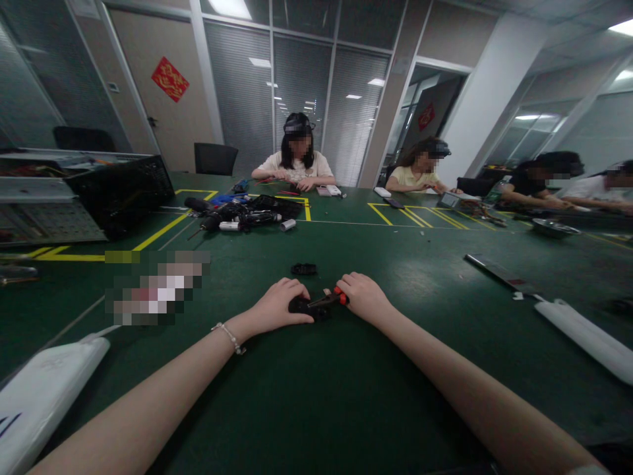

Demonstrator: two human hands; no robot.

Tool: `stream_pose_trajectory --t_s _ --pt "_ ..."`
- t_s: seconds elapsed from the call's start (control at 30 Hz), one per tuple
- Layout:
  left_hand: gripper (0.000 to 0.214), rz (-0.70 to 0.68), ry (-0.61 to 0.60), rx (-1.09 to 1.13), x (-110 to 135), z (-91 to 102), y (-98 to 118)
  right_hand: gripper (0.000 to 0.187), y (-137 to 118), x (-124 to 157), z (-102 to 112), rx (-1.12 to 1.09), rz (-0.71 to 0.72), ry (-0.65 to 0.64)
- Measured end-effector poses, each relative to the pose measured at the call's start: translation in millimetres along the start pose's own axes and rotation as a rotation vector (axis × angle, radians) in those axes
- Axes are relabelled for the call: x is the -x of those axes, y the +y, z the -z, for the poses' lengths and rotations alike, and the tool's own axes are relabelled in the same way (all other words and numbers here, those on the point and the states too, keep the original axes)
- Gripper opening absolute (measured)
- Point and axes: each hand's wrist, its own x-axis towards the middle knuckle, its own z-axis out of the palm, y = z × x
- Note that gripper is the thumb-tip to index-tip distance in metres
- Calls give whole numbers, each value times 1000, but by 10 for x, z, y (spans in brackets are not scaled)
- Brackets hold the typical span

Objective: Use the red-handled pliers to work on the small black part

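My left hand is curled over a small black part and presses it to the green table. A thin bracelet shows on that wrist. My right hand is closed round the red handles of a small pair of pliers, whose dark jaws point left onto the black part. A second small black piece lies on the table just beyond both hands.
White casings lie at the near left and at the right. A black crate and a pile of tools sit farther back left. A dark flat strip lies at the right. Several other people work at the far side.
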Motion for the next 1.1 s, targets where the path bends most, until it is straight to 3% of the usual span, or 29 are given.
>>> stream_pose_trajectory --t_s 1.1 --pt "40 4 -5 -16 -13 -11 -6 16 11 3 -13 -12 -10 -2"
